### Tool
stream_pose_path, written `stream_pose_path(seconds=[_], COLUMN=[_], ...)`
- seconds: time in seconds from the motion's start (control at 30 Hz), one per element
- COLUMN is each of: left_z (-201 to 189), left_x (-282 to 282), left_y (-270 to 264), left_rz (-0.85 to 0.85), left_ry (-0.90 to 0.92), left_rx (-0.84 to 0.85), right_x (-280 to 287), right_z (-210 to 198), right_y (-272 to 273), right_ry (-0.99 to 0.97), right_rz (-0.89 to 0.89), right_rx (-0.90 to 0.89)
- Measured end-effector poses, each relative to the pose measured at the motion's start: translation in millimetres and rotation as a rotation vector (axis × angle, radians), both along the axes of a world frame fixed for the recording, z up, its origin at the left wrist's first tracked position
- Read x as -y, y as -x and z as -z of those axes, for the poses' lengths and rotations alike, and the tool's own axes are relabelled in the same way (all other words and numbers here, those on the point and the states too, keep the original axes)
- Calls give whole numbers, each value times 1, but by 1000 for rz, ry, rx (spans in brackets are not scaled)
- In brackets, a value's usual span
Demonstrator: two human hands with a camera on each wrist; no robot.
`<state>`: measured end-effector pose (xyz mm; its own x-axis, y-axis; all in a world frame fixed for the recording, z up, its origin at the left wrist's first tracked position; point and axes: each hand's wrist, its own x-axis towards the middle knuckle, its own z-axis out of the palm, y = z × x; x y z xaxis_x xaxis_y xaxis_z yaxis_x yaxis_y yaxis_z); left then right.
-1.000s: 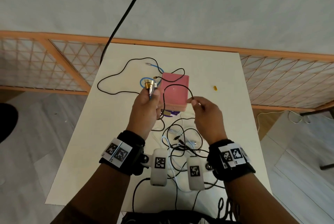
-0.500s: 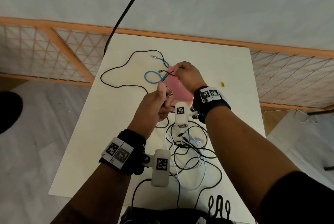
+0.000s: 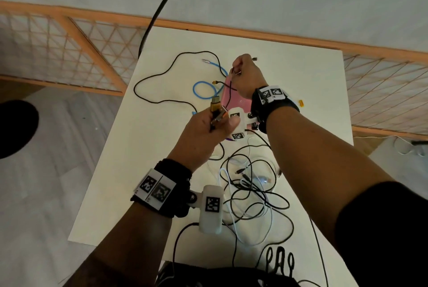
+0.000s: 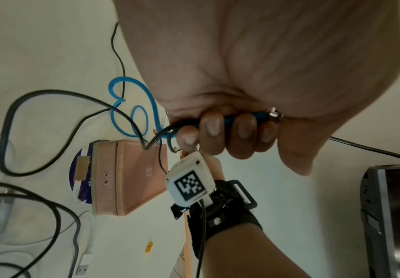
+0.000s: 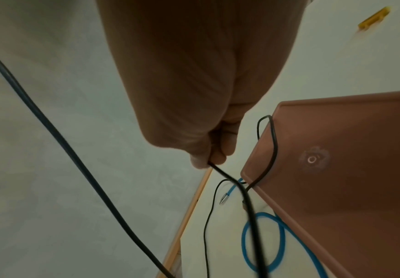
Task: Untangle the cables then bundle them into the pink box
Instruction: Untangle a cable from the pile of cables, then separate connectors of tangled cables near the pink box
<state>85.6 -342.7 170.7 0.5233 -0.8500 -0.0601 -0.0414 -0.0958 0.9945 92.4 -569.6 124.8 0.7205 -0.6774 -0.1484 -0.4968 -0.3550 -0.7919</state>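
Observation:
The pink box sits closed in the middle of the white table, partly hidden by my right wrist. My left hand is held just in front of the box and grips a bunch of cable ends, with a gold plug sticking up. In the left wrist view its fingers curl round blue and black cable. My right hand reaches over the box's far end and pinches a thin black cable that drapes over the box's corner. A blue cable loops left of the box.
A tangle of black and white cables lies on the near half of the table. A long black cable curves across the far left. A small yellow piece lies right of the box. Wooden lattice panels stand behind the table.
My right hand has crossed from the near right of the box to its far end, drawing the thin black cable along. My left hand still holds the plugs in front of the box.

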Motion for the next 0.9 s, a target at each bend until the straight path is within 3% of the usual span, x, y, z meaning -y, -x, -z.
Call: stream_pose_path(seconds=[0.1, 0.2, 0.37, 0.57, 0.73, 0.9], left_z=[5, 11, 13, 13, 9, 11], left_x=[0, 1, 3, 10, 20, 21], left_y=[-1, -2, -4, 4, 14, 16], left_rz=[-3, -53, -100, -60, -47, -79], left_ry=[-26, -40, -22, 25, 24, 32], left_rx=[-16, -18, 3, -33, -85, -172], right_x=[3, 4, -18, -72, -98, -97], right_z=[6, 7, 8, 65, 93, 97], right_y=[3, 18, 93, 173, 196, 202], right_ry=[1, 33, 158, 68, 126, 177], right_rz=[-93, -60, -22, -267, -171, -132], right_rx=[-156, -255, -369, -924, -955, -846])
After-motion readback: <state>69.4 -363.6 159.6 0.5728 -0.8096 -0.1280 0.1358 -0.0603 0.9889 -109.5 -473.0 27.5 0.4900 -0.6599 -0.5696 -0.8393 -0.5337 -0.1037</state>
